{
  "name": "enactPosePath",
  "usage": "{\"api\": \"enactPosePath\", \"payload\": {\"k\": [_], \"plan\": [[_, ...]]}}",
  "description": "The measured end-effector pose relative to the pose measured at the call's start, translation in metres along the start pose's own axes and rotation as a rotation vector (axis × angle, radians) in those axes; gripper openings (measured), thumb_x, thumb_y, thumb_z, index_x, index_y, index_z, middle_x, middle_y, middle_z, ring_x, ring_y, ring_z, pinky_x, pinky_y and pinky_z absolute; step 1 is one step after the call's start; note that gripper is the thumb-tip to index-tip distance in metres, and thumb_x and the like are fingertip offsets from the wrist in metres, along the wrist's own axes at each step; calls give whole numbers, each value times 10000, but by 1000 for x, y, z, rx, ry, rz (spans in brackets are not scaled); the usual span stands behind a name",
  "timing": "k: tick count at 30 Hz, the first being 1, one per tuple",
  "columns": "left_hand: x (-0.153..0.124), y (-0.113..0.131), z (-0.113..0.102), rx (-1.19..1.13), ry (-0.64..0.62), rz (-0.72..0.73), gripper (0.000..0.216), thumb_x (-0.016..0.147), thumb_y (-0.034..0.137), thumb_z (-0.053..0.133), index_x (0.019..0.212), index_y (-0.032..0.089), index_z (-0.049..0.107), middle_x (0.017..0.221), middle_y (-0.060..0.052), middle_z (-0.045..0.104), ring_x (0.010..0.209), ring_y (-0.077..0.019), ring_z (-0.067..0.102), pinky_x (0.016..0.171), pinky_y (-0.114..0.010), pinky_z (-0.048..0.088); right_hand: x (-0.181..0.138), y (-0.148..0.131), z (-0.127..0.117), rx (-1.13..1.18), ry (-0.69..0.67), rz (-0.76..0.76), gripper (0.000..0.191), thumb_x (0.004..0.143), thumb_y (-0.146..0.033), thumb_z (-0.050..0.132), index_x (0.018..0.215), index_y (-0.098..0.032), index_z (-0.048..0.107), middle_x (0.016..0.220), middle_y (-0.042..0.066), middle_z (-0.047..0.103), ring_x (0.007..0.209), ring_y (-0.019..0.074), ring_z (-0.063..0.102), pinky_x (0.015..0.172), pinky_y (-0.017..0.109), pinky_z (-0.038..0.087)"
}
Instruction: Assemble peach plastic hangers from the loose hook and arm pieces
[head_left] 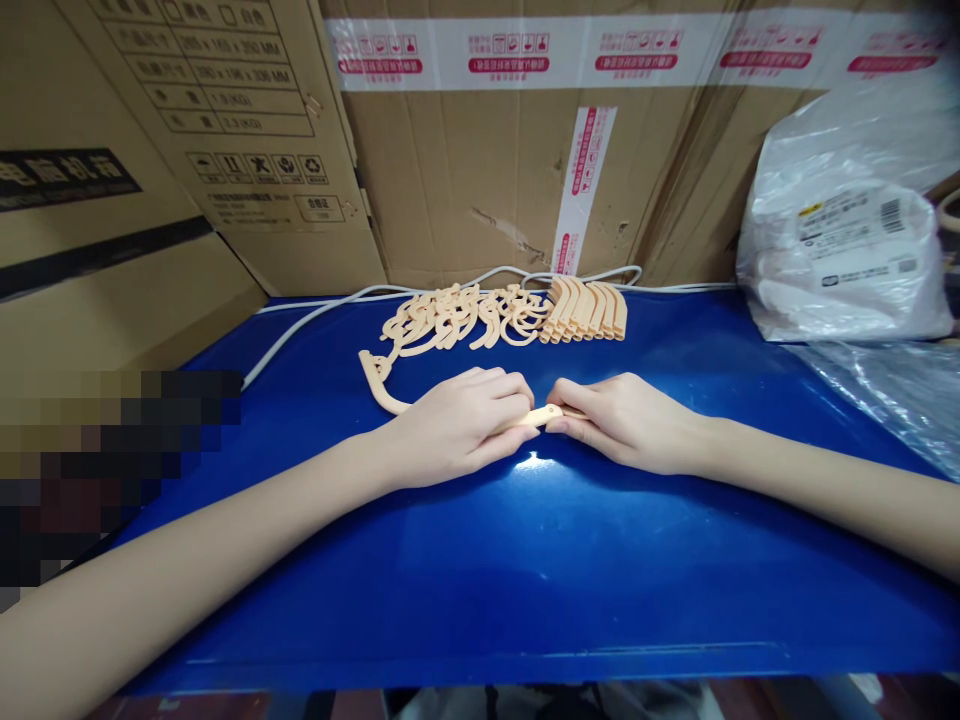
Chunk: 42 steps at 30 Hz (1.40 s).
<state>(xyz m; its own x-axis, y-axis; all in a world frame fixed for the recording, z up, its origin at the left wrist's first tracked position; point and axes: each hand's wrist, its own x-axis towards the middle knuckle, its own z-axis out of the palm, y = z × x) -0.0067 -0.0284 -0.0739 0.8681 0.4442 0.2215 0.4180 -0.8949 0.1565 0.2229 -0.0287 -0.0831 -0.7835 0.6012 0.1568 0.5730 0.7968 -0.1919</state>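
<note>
Between both hands, above the blue table (480,580), is a beige plastic piece (541,415) with a small round hole near its end. My left hand (472,420) is closed around it, its thumb along the lower side. My right hand (630,422) pinches a thin beige strip (574,412) that meets the piece's end; whether the two are joined I cannot tell. A curved beige arm with a small fitting (381,385) lies behind my left hand, partly hidden by it. Beyond are a loose heap of curved beige parts (469,318) and a neat row of curved beige arms (585,310).
Cardboard boxes (465,180) wall the back and left sides. A white cable (300,325) runs along the table's rear edge. At the right stands a clear plastic bag with a white label (847,230), and plastic film (885,390) spreads over the table's right side.
</note>
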Motion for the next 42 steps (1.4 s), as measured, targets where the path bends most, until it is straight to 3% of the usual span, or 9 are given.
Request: {"api": "enactPosePath", "payload": {"k": [23,42], "plan": [[-1,1,0,-46,31,-13,281,991,317,328,906,171,553,1049,-44,575,898,-165,514,839,-315,361,2,1,-5,208,-29,27,324,982,-462,317,809,-199,394,599,-57,437,485,91,393,503,232,234],[1,2,2,-45,74,9,244,985,297,361,885,167,542,1038,-34,566,914,-151,509,867,-294,363,2,3,-3,252,9,1,284,969,-419,372,785,-202,379,585,-65,412,475,83,366,491,236,218]]}}
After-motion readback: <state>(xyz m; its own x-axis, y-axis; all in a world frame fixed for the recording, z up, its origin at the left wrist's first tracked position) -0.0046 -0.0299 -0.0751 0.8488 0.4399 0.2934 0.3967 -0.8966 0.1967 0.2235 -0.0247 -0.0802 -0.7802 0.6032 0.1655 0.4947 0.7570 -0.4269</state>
